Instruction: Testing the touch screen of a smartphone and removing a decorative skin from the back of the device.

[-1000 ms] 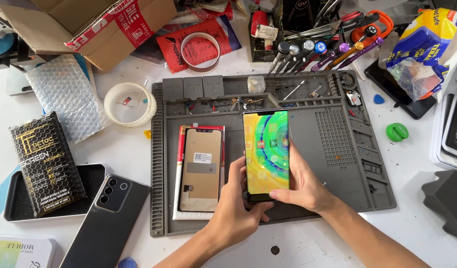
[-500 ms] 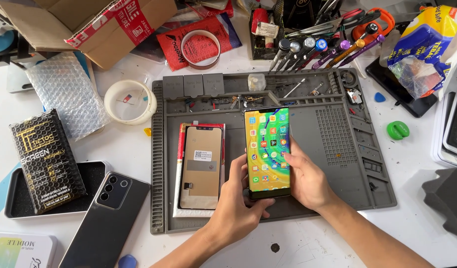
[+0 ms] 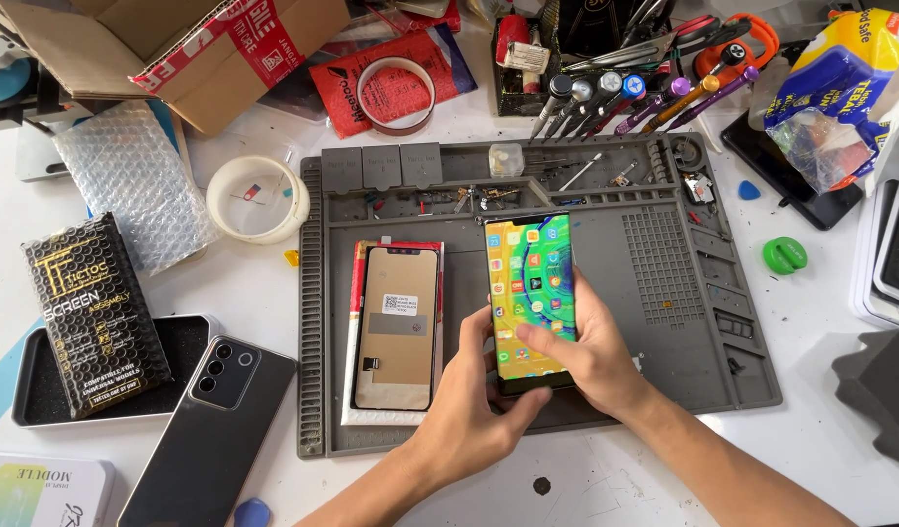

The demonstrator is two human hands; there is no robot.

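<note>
A smartphone (image 3: 531,273) with a lit, colourful screen full of app icons lies lengthwise over the grey repair mat (image 3: 664,342). My left hand (image 3: 474,395) grips its lower left edge from below. My right hand (image 3: 591,356) wraps the lower right side, with the thumb resting on the screen's lower part. To the left on the mat lies a spare display panel (image 3: 398,327), face down on a red-and-white pad.
A black phone (image 3: 215,429) lies back-up at lower left beside a black box (image 3: 90,312) on a tray. Bubble wrap (image 3: 132,181), a tape roll (image 3: 257,200), a cardboard box (image 3: 191,49) and screwdrivers (image 3: 625,98) crowd the back. Grey foam (image 3: 879,390) sits right.
The phone's screen went from a wallpaper view to a home screen with app icons. My right thumb has slid across the lower screen; both hands stay on the phone.
</note>
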